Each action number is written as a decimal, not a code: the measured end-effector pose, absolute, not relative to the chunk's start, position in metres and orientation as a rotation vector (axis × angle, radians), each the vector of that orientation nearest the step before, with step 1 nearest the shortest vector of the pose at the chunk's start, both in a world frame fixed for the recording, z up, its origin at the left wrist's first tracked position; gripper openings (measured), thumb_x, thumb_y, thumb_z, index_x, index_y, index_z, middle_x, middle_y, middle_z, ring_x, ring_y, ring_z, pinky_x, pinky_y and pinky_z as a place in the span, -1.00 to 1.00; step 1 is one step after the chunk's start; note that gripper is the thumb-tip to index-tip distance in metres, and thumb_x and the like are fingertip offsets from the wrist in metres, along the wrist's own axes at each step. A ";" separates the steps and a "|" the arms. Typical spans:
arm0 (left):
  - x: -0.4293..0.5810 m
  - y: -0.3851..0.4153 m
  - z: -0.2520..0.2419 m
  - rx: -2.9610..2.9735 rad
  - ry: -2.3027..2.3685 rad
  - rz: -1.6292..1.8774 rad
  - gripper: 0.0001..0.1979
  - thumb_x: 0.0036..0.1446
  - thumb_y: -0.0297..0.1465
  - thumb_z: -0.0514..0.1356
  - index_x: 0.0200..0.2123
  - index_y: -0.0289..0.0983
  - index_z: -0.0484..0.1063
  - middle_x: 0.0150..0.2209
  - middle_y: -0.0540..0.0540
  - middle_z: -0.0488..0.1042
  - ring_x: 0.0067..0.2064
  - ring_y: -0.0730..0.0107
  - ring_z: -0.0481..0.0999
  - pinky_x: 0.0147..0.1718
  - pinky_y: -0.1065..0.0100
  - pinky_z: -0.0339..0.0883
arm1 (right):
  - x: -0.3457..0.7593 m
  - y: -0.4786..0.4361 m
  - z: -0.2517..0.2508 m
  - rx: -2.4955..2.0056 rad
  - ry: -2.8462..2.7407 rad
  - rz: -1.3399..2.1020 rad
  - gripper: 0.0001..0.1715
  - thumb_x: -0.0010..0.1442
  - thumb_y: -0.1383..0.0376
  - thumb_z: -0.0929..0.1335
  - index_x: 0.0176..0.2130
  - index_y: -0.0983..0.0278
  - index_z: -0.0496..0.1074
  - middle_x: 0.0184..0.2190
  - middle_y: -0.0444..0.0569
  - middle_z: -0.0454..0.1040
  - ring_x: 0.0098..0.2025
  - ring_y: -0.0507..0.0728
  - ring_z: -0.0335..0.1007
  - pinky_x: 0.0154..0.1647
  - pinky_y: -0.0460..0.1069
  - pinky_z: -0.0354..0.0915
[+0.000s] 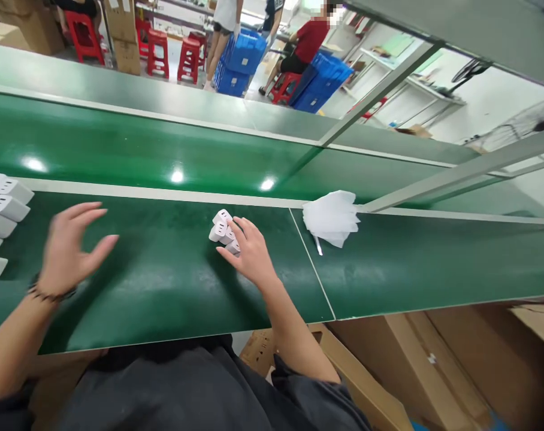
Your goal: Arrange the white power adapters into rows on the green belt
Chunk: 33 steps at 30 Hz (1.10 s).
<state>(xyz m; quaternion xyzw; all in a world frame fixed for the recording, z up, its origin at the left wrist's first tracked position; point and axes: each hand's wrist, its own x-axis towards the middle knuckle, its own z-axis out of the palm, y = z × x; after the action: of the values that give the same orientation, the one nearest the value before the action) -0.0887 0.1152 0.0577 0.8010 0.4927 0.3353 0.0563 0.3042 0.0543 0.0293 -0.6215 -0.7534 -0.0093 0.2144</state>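
Left hand wide, right of white stack; right hand over small blocks, cannot tell if gripping.

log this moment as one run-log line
left hand: empty, near left-edge white blocks | right hand: at small white block cluster, grip unclear | white sheets: on green surface, right of cluster

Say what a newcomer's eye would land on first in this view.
Probably the long green work surface, with the right hand at a small cluster of white slotted blocks near its middle. Next might come the left hand, open and apart from the stacked white blocks at the left edge. Beyond the bench, bright blue crates and red stools stand out.
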 end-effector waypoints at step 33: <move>-0.142 0.164 0.039 2.348 1.547 0.161 -0.23 -0.07 -0.53 0.17 0.28 -0.23 0.16 0.31 -0.24 0.17 0.28 0.07 0.33 0.21 0.09 0.32 | 0.133 0.157 0.006 -1.315 -2.491 0.381 -0.43 0.33 0.15 0.31 0.27 0.22 0.27 0.07 0.09 0.51 0.06 0.26 0.42 -0.14 0.06 0.44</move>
<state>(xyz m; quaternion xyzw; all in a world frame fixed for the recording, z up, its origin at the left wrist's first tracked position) -0.1422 0.1638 0.0393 0.8227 0.5421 0.0563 0.1617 0.1331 0.1570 0.0062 -0.4574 -0.8666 0.1326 0.1490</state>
